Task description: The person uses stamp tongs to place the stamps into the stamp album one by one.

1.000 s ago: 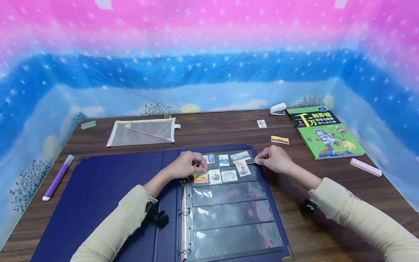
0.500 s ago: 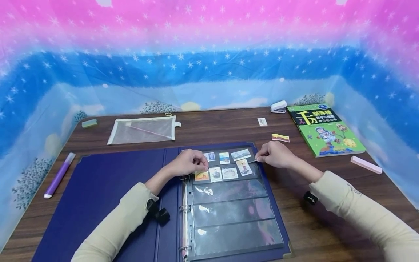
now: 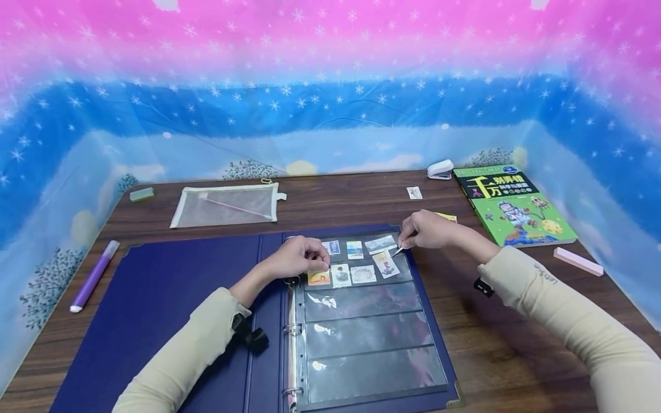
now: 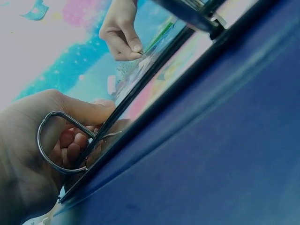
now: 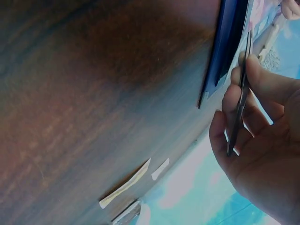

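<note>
My right hand (image 3: 426,229) holds a pair of slim metal tweezers (image 5: 242,101) between thumb and fingers, at the upper right of an album page (image 3: 369,332). The tweezer tips meet the right edge of a tilted stamp (image 3: 384,264), which overlaps a grey landscape stamp (image 3: 380,244). At the page's upper left, my left hand (image 3: 299,256) pinches the clear pocket sheet beside a binder ring (image 4: 40,140), fingers curled. Several other stamps lie in two rows between the hands, among them an orange stamp (image 3: 318,277) right below the left fingertips.
The open navy binder (image 3: 170,310) covers the front of the table. Behind it lie a mesh pouch (image 3: 224,206), a loose stamp (image 3: 414,193), a yellow stamp (image 3: 447,218) partly hidden by the right hand, and a stapler (image 3: 440,169). A green book (image 3: 516,212) and marker (image 3: 94,276) flank it.
My right hand has shifted slightly up and left, tilting the tweezers more steeply and covering part of the yellow stamp. The left hand stays at the same spot on the page.
</note>
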The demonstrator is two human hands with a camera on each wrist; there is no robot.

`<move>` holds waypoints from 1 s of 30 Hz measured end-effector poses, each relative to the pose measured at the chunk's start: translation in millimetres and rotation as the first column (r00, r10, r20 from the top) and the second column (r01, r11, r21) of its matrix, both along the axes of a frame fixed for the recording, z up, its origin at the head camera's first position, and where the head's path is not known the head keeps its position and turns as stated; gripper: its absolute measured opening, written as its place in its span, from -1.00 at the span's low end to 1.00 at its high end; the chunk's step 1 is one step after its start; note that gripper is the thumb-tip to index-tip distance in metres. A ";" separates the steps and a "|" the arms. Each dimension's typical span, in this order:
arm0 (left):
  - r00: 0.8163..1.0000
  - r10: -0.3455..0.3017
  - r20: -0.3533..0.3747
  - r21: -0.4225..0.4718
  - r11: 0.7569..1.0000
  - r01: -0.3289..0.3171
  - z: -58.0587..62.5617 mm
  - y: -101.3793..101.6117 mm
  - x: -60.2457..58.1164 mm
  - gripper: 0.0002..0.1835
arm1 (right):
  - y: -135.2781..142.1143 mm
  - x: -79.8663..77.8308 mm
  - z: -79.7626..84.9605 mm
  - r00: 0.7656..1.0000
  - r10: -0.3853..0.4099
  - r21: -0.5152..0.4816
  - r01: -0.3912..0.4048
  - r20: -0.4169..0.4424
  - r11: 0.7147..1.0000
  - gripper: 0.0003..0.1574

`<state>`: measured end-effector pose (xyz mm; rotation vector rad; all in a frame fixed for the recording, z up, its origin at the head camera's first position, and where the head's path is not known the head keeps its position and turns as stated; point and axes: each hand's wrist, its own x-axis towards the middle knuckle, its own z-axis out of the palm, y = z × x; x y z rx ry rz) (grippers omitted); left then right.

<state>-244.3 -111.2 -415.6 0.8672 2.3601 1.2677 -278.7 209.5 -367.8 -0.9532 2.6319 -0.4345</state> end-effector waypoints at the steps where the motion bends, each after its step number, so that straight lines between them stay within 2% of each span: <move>1: 1.000 0.001 -0.001 -0.003 1.000 -0.001 -0.1 0.1 0.0 -0.95 | 0.3 -0.7 0.1 1.000 0.009 0.004 -0.009 0.013 1.000 -0.88; 8: 0.998 0.022 -0.053 -0.039 0.999 -0.024 -2.6 -0.3 -1.0 -0.96 | -2.7 -3.6 4.4 0.997 0.035 0.051 -0.039 0.070 0.998 -0.89; 13: 0.997 0.032 -0.066 -0.065 0.997 -0.036 -3.1 1.5 -0.4 -0.95 | -1.4 -6.0 4.6 0.993 0.062 0.049 -0.068 0.101 0.996 -0.88; 18: 0.998 0.008 -0.069 -0.088 0.996 -0.014 -1.8 3.4 -0.9 -0.97 | 7.8 -8.8 2.2 0.983 0.056 -0.030 -0.052 0.176 0.998 -0.84; 20: 0.997 -0.014 -0.074 -0.103 0.995 0.006 -0.9 4.4 -1.4 -0.97 | 15.7 -10.7 0.2 0.983 0.044 -0.079 -0.030 0.176 0.996 -0.83; 22: 0.996 -0.035 -0.081 -0.123 0.992 0.025 0.2 5.1 -1.6 -0.96 | 24.8 -11.9 -1.6 0.988 0.011 -0.126 0.009 0.153 0.992 -0.82; 26: 0.995 -0.050 -0.091 -0.157 0.987 0.035 2.2 4.7 -0.7 -0.96 | 41.0 -11.3 -4.0 0.990 -0.130 -0.164 0.137 0.054 0.977 -0.81; 30: 0.991 -0.049 -0.122 -0.186 0.982 0.026 4.5 4.0 2.1 -0.96 | 52.2 -8.3 -6.5 0.951 -0.307 -0.153 0.301 -0.018 0.941 -0.78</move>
